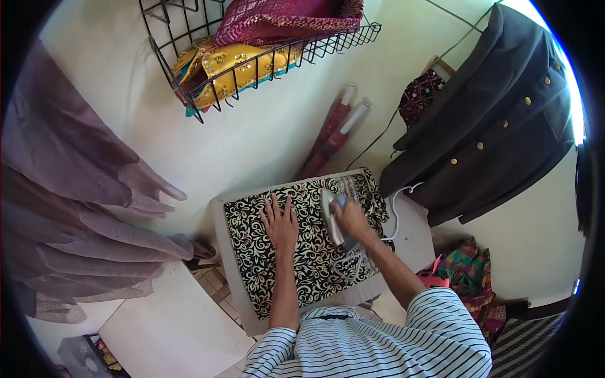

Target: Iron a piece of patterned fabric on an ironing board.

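A black and cream floral-patterned cloth [255,245] lies spread over a padded ironing surface [226,264]. Flat on the cloth's upper left part rests my left hand [281,224], its fingers apart and holding nothing. My right hand [352,218] grips the handle of an electric iron [331,219], which is on the cloth right of the middle. The iron's white cord [396,212] loops at the right, and white loops also lie on the cloth below my right hand. The cloth's right end is bunched or folded.
A dark coat with gold buttons [487,118] hangs at the right, above a heap of colourful cloth [465,271]. Mauve sheer garments [85,189] hang at the left over a white table [175,321]. On the wall is a black wire basket [257,78] holding fabrics.
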The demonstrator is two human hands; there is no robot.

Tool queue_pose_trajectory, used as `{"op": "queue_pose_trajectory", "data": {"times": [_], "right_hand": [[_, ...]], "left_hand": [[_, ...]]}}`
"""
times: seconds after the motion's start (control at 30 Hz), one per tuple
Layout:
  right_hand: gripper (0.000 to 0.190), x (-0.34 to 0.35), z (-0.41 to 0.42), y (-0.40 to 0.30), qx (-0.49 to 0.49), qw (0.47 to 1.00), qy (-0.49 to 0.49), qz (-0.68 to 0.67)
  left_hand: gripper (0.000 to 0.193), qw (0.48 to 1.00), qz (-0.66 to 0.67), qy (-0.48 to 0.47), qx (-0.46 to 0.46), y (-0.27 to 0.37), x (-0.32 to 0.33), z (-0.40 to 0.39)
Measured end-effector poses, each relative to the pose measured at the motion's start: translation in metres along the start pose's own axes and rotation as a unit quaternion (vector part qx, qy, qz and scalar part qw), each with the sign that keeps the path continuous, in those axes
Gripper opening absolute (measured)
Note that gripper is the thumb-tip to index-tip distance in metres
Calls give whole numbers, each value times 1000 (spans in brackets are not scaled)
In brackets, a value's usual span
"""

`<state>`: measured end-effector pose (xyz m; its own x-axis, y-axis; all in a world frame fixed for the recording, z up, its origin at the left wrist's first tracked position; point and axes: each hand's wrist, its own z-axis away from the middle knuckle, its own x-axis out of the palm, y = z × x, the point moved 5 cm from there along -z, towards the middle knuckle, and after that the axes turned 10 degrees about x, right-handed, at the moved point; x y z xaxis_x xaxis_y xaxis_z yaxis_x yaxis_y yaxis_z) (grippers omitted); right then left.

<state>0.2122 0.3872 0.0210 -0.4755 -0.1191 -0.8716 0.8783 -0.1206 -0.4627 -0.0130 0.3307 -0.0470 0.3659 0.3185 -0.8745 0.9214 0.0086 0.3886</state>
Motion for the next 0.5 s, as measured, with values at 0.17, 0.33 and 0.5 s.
{"op": "queue_pose_trajectory", "data": {"times": [0.17,0.33,0.5], "right_hand": [[61,-12,-63,31,116,993,19,-26],[63,4,-30,15,2,1000,16,-10],[60,-9,6,15,-21,999,-25,41]], "left_hand": [[50,1000,13,-12,0,19,4,-3],[50,1000,-3,-10,-1,5,0,2],[51,1000,-10,-2,12,-1,-5,-5]]}}
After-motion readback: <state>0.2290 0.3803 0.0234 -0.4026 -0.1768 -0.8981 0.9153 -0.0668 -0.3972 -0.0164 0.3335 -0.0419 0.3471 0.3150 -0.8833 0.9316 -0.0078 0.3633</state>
